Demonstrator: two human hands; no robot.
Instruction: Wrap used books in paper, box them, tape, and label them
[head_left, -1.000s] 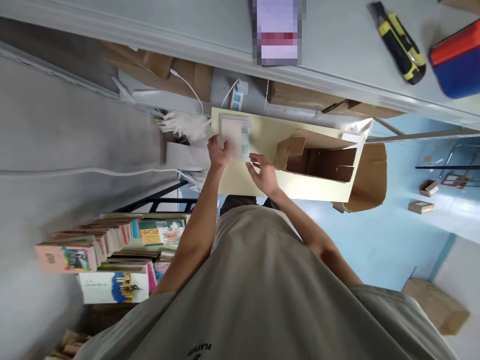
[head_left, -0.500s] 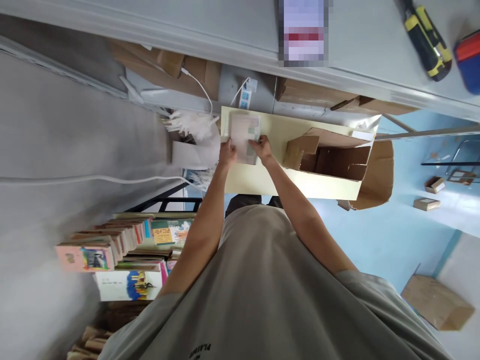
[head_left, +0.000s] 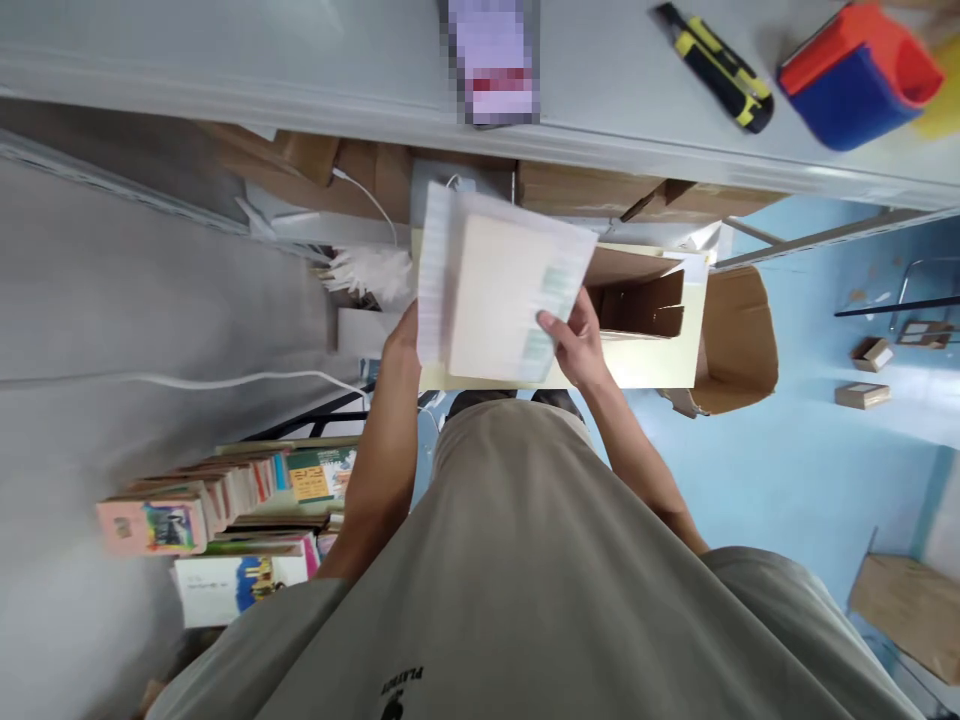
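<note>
1. Wrapped packet: a flat, cream-coloured rectangle, seemingly a book, inside a clear, whitish wrap. The wrap reaches past the cream block on the left as a loose, faintly ridged strip. Pale green patches show along the right side; any print is too blurred to read. It lies between the two hands, slightly tilted, in front of a pale yellow board.
2. Right hand: pinches the packet's right edge, thumb flat on the upper face, the other fingers partly hidden behind it.
3. Left hand: at the packet's left edge, fingers out of sight, so I cannot tell how tightly they close.
4. Pale yellow board: beneath the packet, with an open cardboard box standing on it, partly covered by the packet.
5. Grey tabletop: beyond the board, bearing a black-and-yellow cutter beside a red-and-blue holder.
6. Small boxes: well apart, far right, on the blue floor.
</note>
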